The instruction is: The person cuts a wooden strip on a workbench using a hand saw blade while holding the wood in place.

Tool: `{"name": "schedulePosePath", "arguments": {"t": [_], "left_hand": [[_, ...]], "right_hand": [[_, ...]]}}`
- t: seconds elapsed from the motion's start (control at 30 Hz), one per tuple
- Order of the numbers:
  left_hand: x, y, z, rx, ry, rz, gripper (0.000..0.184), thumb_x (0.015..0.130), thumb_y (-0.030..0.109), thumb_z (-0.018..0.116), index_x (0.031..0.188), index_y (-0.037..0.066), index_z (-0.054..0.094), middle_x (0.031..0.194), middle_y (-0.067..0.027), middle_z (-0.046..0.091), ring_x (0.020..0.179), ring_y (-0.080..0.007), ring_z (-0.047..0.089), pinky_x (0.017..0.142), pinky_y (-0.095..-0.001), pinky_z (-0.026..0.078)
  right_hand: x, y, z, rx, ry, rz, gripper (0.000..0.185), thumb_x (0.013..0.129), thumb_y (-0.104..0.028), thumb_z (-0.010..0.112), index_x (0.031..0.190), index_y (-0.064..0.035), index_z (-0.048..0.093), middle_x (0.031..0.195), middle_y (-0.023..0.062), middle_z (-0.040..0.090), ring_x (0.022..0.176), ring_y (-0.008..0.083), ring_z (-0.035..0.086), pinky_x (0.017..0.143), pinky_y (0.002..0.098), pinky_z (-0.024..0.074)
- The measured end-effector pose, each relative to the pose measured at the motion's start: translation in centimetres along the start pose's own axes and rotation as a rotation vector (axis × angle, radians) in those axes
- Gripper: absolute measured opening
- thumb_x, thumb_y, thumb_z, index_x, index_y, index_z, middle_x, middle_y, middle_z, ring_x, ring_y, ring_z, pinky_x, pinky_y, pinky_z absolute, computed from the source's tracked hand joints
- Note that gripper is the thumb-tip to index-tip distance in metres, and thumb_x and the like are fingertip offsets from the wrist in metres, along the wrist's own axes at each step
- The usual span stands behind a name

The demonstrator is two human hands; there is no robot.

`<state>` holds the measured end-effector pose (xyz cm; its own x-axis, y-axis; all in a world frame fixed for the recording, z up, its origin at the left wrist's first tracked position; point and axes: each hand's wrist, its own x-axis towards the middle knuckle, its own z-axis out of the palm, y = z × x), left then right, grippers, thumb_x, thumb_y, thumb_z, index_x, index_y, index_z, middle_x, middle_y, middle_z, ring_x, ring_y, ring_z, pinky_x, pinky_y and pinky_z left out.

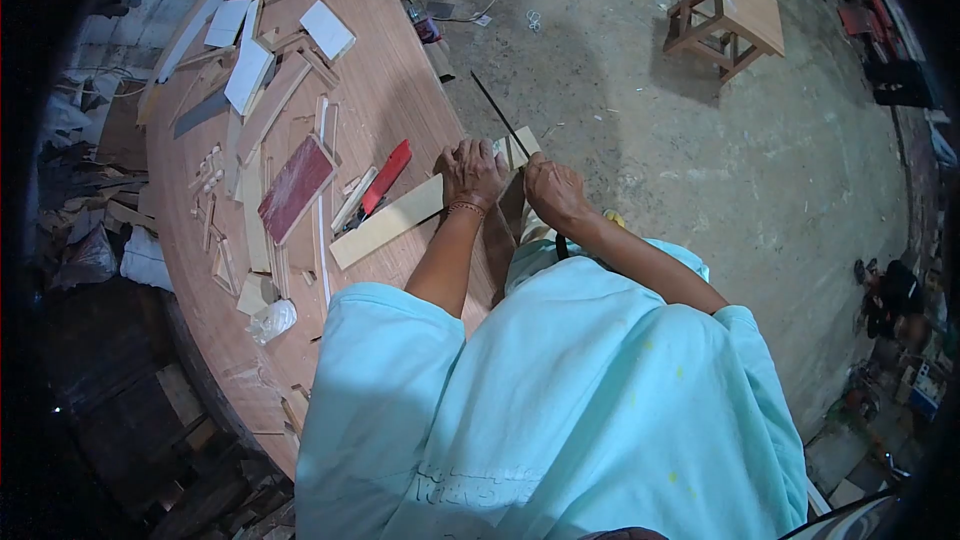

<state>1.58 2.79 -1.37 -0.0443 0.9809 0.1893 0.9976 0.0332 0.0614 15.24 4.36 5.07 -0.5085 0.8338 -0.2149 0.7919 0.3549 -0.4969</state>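
Observation:
A pale wooden board (390, 225) lies slantwise across the table's right edge, its far end (523, 143) sticking out past it. My left hand (473, 175) is closed over the board near that edge, pressing it down. My right hand (556, 188) is wrapped around the near end of a saw (497, 108), whose thin dark blade shows almost edge-on. The blade crosses the board just right of my left hand. The saw's handle is hidden in my fist, and the depth of any cut cannot be seen.
On the wooden table (400, 70) lie a red-handled tool (388, 172), a dark red block (298, 188), white-faced offcuts (327, 30), several wood strips and a crumpled plastic piece (272, 321). A wooden stool (728, 20) stands on the concrete floor (780, 190) at the far right.

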Motion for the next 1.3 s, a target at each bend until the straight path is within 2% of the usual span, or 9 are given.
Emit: {"name": "schedulePosePath", "arguments": {"t": [0.53,0.6,0.73,0.8,0.93,1.0,1.1,1.2,1.3], "left_hand": [[0.0,-0.1,0.5,-0.003,0.045,0.005,0.02,0.069,0.026,0.047,0.077,0.007,0.047,0.076,-0.0078,0.048,0.08,-0.0206,0.045,0.075,-0.0383,0.028],[0.0,-0.4,0.7,0.032,-0.019,0.038,0.019,0.069,0.026,0.047,0.078,0.009,0.047,0.075,-0.0065,0.048,0.08,-0.0193,0.045,0.075,-0.0372,0.029],[-0.3,-1.5,2.0,0.168,-0.065,0.103,0.018,0.071,0.023,0.044,0.08,0.008,0.046,0.078,-0.0072,0.048,0.083,-0.019,0.044,0.075,-0.0362,0.028],[-0.2,-1.3,1.8,0.165,-0.07,0.083,0.019,0.07,0.023,0.045,0.08,0.008,0.047,0.08,-0.0072,0.049,0.084,-0.0189,0.044,0.076,-0.0359,0.028],[0.4,0.1,1.2,0.059,0.012,-0.028,0.019,0.069,0.025,0.046,0.076,0.008,0.048,0.078,-0.0074,0.049,0.082,-0.0194,0.044,0.075,-0.0376,0.029],[0.2,0.1,0.8,-0.04,0.068,-0.022,0.02,0.069,0.025,0.045,0.075,0.006,0.049,0.078,-0.009,0.05,0.081,-0.0207,0.045,0.076,-0.038,0.028],[0.4,0.2,0.2,-0.007,0.037,-0.016,0.021,0.069,0.025,0.045,0.076,0.006,0.049,0.076,-0.0094,0.05,0.08,-0.0213,0.045,0.075,-0.038,0.028],[0.0,0.3,-0.3,0.011,-0.044,-0.029,0.021,0.07,0.024,0.044,0.079,0.005,0.048,0.079,-0.0099,0.049,0.083,-0.0216,0.044,0.075,-0.0376,0.027],[0.3,0.4,-0.6,-0.009,-0.067,-0.038,0.023,0.07,0.023,0.043,0.082,0.004,0.047,0.084,-0.0107,0.049,0.085,-0.0221,0.042,0.076,-0.0373,0.027]], "right_hand": [[0.8,-0.8,-0.2,0.024,-0.052,0.058,0.022,0.078,-0.012,0.03,0.074,0.005,0.043,0.065,0.0231,0.053,0.064,0.0371,0.054,0.056,0.0422,0.0427],[2.1,-0.1,1.1,-0.004,0.025,-0.031,0.018,0.075,-0.011,0.036,0.074,0.005,0.044,0.065,0.0216,0.054,0.064,0.0357,0.055,0.055,0.04,0.0433],[4.1,0.3,3.1,-0.07,-0.033,-0.097,0.016,0.072,-0.011,0.041,0.075,0.0048,0.044,0.066,0.0201,0.054,0.064,0.0339,0.055,0.054,0.0378,0.0436],[3.3,0.2,3.2,-0.266,0.199,-0.221,0.015,0.064,-0.011,0.052,0.071,0.002,0.053,0.062,0.0121,0.055,0.059,0.0238,0.057,0.047,0.0293,0.0448],[0.7,-0.1,1.0,-0.301,0.033,-0.099,0.015,0.066,-0.011,0.051,0.072,0.0018,0.053,0.062,0.0129,0.056,0.058,0.0231,0.058,0.047,0.0298,0.0447],[-0.1,-0.2,-0.1,-0.082,-0.009,-0.045,0.018,0.074,-0.013,0.039,0.074,0.0026,0.048,0.064,0.0205,0.054,0.062,0.0351,0.054,0.055,0.0404,0.0424],[-0.3,-1.2,-2.2,0.121,0.031,0.122,0.023,0.078,-0.014,0.032,0.076,0.0037,0.047,0.064,0.022,0.053,0.061,0.0368,0.053,0.054,0.0434,0.0413],[-0.2,-0.9,-2.4,-0.041,0.181,-0.043,0.012,0.071,-0.009,0.042,0.066,0.0014,0.045,0.06,0.0216,0.052,0.056,0.0336,0.054,0.047,0.0399,0.0418],[-0.1,0.1,-1.2,0.024,0.148,-0.008,0.012,0.07,-0.009,0.042,0.067,0.0021,0.045,0.059,0.0207,0.053,0.056,0.033,0.054,0.047,0.0394,0.0421]]}}
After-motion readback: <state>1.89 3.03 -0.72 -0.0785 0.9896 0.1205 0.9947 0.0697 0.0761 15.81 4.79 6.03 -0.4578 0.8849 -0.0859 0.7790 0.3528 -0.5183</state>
